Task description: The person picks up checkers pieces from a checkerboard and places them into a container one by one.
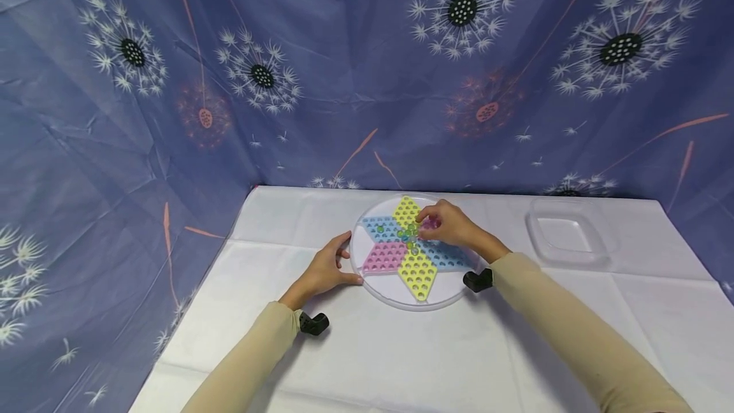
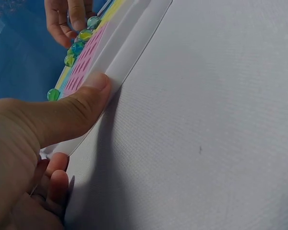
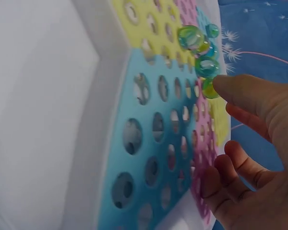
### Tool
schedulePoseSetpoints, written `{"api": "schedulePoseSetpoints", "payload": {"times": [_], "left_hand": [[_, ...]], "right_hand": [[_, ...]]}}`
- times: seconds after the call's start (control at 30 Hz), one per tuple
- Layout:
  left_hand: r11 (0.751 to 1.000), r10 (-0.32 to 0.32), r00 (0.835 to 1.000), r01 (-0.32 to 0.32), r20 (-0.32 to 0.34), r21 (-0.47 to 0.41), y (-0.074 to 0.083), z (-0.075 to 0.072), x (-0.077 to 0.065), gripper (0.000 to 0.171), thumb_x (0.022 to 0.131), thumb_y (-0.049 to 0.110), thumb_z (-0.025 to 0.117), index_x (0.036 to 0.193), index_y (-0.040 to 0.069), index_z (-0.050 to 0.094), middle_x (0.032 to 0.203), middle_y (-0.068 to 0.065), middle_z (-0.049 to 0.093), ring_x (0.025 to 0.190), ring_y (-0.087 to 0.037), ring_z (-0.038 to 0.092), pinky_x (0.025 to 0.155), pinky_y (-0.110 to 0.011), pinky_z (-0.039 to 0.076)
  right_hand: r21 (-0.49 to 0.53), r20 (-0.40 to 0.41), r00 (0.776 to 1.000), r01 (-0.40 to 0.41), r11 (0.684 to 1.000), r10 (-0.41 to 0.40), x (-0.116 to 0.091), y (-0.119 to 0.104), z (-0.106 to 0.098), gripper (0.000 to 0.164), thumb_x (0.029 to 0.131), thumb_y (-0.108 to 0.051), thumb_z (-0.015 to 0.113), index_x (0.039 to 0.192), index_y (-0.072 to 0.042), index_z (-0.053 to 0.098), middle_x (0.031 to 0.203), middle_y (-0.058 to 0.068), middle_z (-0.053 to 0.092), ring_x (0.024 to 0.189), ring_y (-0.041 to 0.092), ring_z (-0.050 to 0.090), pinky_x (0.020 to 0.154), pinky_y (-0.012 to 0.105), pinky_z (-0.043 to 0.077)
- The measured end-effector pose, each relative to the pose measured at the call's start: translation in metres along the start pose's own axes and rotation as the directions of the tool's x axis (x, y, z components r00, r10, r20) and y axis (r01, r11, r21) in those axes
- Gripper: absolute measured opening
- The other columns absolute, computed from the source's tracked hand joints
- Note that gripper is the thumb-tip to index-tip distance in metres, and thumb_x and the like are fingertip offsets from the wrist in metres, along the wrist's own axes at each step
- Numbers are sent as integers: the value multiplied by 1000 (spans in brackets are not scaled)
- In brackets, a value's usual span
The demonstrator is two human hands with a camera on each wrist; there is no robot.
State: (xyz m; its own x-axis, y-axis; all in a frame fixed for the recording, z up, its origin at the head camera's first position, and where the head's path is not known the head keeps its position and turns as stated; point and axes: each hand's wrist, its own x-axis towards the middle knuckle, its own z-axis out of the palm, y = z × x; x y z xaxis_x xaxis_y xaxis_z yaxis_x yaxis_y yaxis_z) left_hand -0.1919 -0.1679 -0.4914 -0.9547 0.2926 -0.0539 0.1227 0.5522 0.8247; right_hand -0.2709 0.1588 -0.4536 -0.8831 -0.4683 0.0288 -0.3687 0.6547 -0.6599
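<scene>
A round white Chinese checkers board [image 1: 381, 285] bears a star of yellow, blue and pink holed points. Several green, yellow and blue glass marbles [image 1: 408, 234] cluster near its middle, and a lone green marble [image 1: 380, 229] sits on the left blue point. My left hand [image 1: 329, 266] touches the board's left rim; in the left wrist view the thumb [image 2: 93, 91] rests on the rim. Over the centre reaches my right hand [image 1: 450, 223], its thumb and forefinger apart. In the right wrist view one fingertip [image 3: 222, 85] is at a yellow-green marble [image 3: 210, 89], the other fingers loosely bent.
To the right of the board stands a clear plastic container [image 1: 564, 238] on the white-covered table [image 1: 413, 362]. A blue cloth with dandelion prints [image 1: 355, 69] hangs behind and at the left. Black wrist mounts [image 1: 478, 280] show at both sleeves.
</scene>
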Motion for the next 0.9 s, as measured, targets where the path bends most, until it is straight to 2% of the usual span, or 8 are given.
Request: {"api": "schedulePoseSetpoints", "payload": {"times": [0.43,0.9], "left_hand": [[999,28,1000,-28,-13,24,-2,2,2,108,69,13,97,158,2,37,120,-8,58,93,-21,51,79,-30,43],[999,40,999,-40,-28,22,0,1,1,107,68,12,98,157,3,39,125,-8,58,96,-21,52,80,-29,42]], "right_hand": [[-74,-34,999,11,997,-13,3,3,12,15,83,-15,86,96,-11,79,96,11,59,86,22,47,77,36,37],[-98,-26,999,-32,995,30,4,0,14,13,86,-15,83,97,-13,77,97,8,60,89,22,48,79,37,37]]}}
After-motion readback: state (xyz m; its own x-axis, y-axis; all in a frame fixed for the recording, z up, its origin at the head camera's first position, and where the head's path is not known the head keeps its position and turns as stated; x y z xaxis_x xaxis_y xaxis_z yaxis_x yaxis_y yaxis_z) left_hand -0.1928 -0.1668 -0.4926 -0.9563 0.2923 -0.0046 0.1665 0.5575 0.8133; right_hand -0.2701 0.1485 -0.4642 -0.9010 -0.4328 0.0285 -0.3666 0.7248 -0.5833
